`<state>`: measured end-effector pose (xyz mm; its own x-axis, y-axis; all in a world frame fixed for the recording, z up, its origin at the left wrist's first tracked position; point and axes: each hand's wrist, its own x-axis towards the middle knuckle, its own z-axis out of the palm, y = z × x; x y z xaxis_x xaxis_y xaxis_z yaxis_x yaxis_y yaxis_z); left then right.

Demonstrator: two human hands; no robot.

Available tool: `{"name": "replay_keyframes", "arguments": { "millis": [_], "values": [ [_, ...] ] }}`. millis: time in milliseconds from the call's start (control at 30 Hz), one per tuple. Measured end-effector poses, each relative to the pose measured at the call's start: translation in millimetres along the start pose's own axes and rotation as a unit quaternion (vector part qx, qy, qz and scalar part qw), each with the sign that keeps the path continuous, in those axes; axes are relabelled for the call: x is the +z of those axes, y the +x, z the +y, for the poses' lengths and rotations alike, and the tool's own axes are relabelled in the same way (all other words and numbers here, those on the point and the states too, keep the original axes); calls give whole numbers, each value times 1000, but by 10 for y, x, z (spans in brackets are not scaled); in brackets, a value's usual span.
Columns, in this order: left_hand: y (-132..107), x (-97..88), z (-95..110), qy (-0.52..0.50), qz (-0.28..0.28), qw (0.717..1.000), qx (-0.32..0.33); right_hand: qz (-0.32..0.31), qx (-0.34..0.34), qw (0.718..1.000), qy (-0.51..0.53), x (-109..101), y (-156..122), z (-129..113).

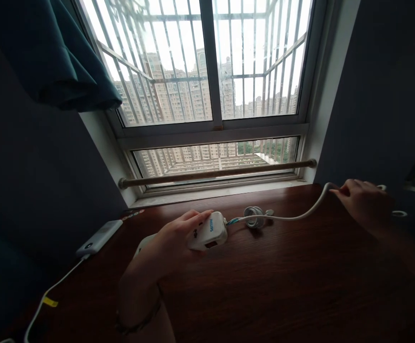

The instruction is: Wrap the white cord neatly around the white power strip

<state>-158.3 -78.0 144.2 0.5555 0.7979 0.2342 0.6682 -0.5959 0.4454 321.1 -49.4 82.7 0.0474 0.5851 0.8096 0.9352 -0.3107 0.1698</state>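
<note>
A white Philips power strip (209, 232) lies on the dark wooden desk (282, 281) below the window. My left hand (173, 243) lies over it with fingers curled round its body. Its white cord (293, 216) runs right, past a small coiled bundle (253, 216), up to my right hand (362, 202). That hand pinches the cord's far end near the desk's right edge.
A white power bank (98, 237) with a cable (50, 297) sits at the desk's left edge. A wooden rod (214, 174) spans the window sill. A dark curtain (46, 57) hangs at upper left. Dark walls flank the window on both sides.
</note>
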Motion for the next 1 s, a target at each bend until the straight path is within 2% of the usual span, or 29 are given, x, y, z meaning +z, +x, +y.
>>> {"name": "replay_keyframes", "arguments": {
  "millis": [33,100,133,200,333,433,500,533,633,700,800,867,933,1000],
  "values": [
    [-2,-7,-4,-1,5,1000,0,-45,5,999,19,-40,9,-28],
    [-3,-17,-8,-3,13,1000,1,-178,8,982,56,-128,61,-87],
    [-3,-21,-10,-3,16,1000,2,-251,7,965,74,-156,92,-116],
    [-1,-25,-13,-3,26,1000,1,-359,-16,926,113,-159,140,-179],
    [10,-21,-13,25,73,997,-3,-460,-109,859,199,-116,155,-393],
    [39,-3,2,73,102,992,6,-445,-154,844,256,-365,177,-710],
    [74,19,15,99,109,989,14,-358,-207,831,373,-677,213,-987],
    [94,33,20,106,110,988,19,-327,-227,813,425,-839,232,-1133],
    [151,75,36,108,100,988,36,-306,-299,743,515,-1173,260,-1534],
    [176,96,50,107,94,988,50,-294,-333,714,541,-1206,255,-1733],
    [194,113,77,114,88,988,61,-289,-343,689,569,-1066,236,-1897],
    [205,124,93,118,83,988,54,-289,-325,682,588,-957,232,-1928],
    [220,144,106,113,79,989,49,-279,-288,698,594,-890,238,-1920],
    [243,173,124,101,79,990,52,-251,-245,733,583,-866,248,-1896]
  ]
}}
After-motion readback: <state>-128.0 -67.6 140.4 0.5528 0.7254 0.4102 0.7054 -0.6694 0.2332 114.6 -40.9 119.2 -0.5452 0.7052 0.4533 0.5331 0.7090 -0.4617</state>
